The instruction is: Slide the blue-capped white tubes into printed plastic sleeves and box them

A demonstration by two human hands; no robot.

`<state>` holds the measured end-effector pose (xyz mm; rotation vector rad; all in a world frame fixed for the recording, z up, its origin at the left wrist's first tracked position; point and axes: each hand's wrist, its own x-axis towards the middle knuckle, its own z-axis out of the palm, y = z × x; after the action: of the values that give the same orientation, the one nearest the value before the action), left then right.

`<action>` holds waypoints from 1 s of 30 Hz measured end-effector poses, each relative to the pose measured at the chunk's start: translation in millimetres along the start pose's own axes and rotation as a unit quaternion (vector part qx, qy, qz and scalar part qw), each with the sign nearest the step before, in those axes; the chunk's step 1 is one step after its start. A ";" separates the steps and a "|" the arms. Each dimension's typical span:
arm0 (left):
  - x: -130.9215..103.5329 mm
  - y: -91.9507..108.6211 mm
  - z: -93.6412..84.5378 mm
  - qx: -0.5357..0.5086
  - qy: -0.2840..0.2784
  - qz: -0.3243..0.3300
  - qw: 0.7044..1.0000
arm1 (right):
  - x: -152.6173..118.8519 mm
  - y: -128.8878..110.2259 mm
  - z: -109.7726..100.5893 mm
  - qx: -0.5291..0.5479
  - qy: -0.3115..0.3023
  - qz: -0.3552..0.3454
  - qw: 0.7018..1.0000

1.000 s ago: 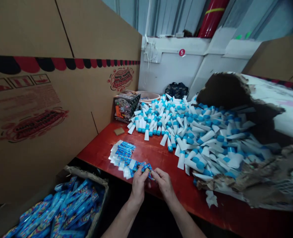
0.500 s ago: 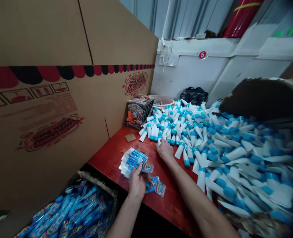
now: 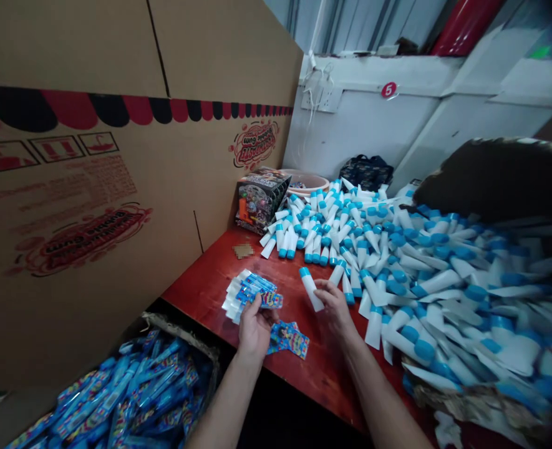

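My right hand point(image 3: 336, 307) grips a white tube with a blue cap point(image 3: 310, 288), the cap pointing up and away from me. Between the thumb and fingers of my left hand point(image 3: 255, 330) is a printed blue wrapper point(image 3: 272, 300). Just beyond it, a fanned stack of clear and blue wrappers point(image 3: 234, 298) lies on the red table point(image 3: 201, 274). More loose printed wrappers point(image 3: 294, 342) rest on the table beside my left wrist. A large heap of white tubes with blue caps point(image 3: 378, 249) spreads beyond and to the right of my right hand.
A carton point(image 3: 163, 368) at lower left holds many blue wrapped tubes. A tall cardboard box point(image 3: 93, 187) walls off the left side. At the back are a printed toy box point(image 3: 261, 199), a pink basin point(image 3: 320, 182) and a dark bag point(image 3: 367, 173).
My right hand has drawn back from the heap's edge toward me, bringing one white tube with it. My left hand stays near the wrapper stack. The view has shifted slightly.
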<state>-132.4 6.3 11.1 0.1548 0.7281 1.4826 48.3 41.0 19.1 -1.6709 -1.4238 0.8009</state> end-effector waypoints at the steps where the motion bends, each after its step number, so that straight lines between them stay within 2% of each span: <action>1: -2.4 -2.8 1.1 0.000 -0.001 -0.002 1.000 | -20.1 -2.5 -5.4 0.139 -0.019 0.010 0.990; 2: -5.1 -5.7 2.4 0.000 -0.004 -0.008 1.000 | -39.8 -5.3 -10.1 0.243 -0.049 0.022 0.969; 4: -11.5 -12.1 5.5 0.000 -0.012 -0.024 1.000 | -74.2 -10.5 -17.0 0.331 -0.086 0.022 0.940; 6: -19.0 -18.8 9.2 -0.001 -0.021 -0.034 0.999 | -98.5 -12.8 -22.2 0.316 -0.088 -0.015 0.944; 8: -26.6 -24.9 12.8 0.003 -0.030 -0.033 0.999 | -113.2 -11.2 -27.6 0.252 -0.067 -0.070 0.963; 11: -36.5 -31.9 16.6 0.020 -0.048 -0.025 0.998 | -126.0 -6.0 -37.0 0.124 -0.026 -0.155 0.980; 14: -43.3 -35.8 18.3 0.036 -0.062 -0.009 0.997 | -137.5 -2.5 -44.7 0.021 0.026 -0.223 0.974; 17: -48.6 -37.7 18.5 0.046 -0.065 0.005 0.997 | -149.8 -0.9 -48.7 -0.039 0.059 -0.255 0.964; 22: -57.6 -39.4 17.3 0.074 -0.077 0.004 0.994 | -162.5 1.5 -51.0 -0.066 0.057 -0.267 0.960; 30: -61.5 -42.3 15.1 0.082 -0.105 -0.011 0.991 | -165.2 1.4 -48.9 -0.079 0.073 -0.285 0.952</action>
<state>-83.8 -51.3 22.2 0.4209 0.6763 1.3618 62.2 -129.7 38.1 -1.2861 -1.7743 0.2387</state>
